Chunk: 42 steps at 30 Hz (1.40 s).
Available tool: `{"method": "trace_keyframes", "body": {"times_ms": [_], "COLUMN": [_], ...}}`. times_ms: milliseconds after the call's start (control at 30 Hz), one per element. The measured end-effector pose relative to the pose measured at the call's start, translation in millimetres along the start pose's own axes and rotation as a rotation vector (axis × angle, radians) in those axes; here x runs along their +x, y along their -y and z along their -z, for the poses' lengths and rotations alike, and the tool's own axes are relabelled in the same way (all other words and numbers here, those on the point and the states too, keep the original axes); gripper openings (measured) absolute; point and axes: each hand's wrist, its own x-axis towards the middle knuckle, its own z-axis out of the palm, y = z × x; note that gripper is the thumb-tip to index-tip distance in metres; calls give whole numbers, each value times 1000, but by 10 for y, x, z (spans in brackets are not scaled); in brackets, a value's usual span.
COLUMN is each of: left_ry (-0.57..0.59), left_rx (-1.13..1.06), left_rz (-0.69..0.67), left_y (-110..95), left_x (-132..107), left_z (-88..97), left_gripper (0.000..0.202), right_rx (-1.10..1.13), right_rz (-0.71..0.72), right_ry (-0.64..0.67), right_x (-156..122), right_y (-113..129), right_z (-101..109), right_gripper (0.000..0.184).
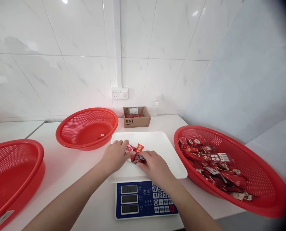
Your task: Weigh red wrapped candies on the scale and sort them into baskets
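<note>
Your hands meet over a few small packets (134, 151) near the middle of the tray (161, 142). They are glossy red foil with white print, flat and crimped at the ends. The tray is smooth white plastic, a shallow rectangle with rounded corners. It sits on a scale (145, 200) whose blue panel, with grey displays and white keys, faces you at 6 o'clock. Your left hand (114, 156) comes in from 8 o'clock with its fingers curled together, the tips on the packet at the group's 9 o'clock end; you cannot tell whether it grips or only rests there. Your right hand (155, 166) comes in from 5 o'clock, fingers bent and pinching a darker packet at the group's 5 o'clock edge. The packets lie between the two hands and touch both. At 3 o'clock of the tray the right basket (265, 183), round red plastic with a perforated wall, holds a heap (212, 160) of the same packets. At 10 o'clock the middle basket (85, 125), of the same make, holds one small piece (102, 135). At 8 o'clock the left basket (10, 170) is cut by the frame edge. At 12 o'clock a small open cardboard box (136, 121) stands against the glossy white tiled wall (49, 64), under a white socket (119, 93). All of it rests on a smooth white counter (68, 160).
</note>
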Motion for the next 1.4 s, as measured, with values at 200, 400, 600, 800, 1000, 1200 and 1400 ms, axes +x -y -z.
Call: {"method": "trace_keyframes", "body": {"times_ms": [200,400,600,800,1000,1200,1400], "left_ry": [52,-227,-191,81,137,246,457], "left_rx": [-70,39,110,-149,-318,-707,-1448], "left_rz": [-70,193,-17,-219,-179,-111,38], "left_y": [5,459,364,-281,-364,-350,-433], "left_x": [4,127,204,319,478,272,-15], "left_z": [-43,310,242,-45,-108,-53,57], "left_gripper": [33,39,32,28,10,13,30], "right_rx": [26,80,155,209,270,575,876], "right_rz": [-26,-90,-34,-12,-80,-129,-165], "right_ry": [29,35,27,44,15,-307,-349], "right_x": [-36,-111,-117,-171,-257,-206,-130], "right_y": [-25,-127,-166,-110,-189,-306,-235], "right_z": [41,115,106,129,210,206,151], "right_gripper": [27,29,30,37,35,29,39]}}
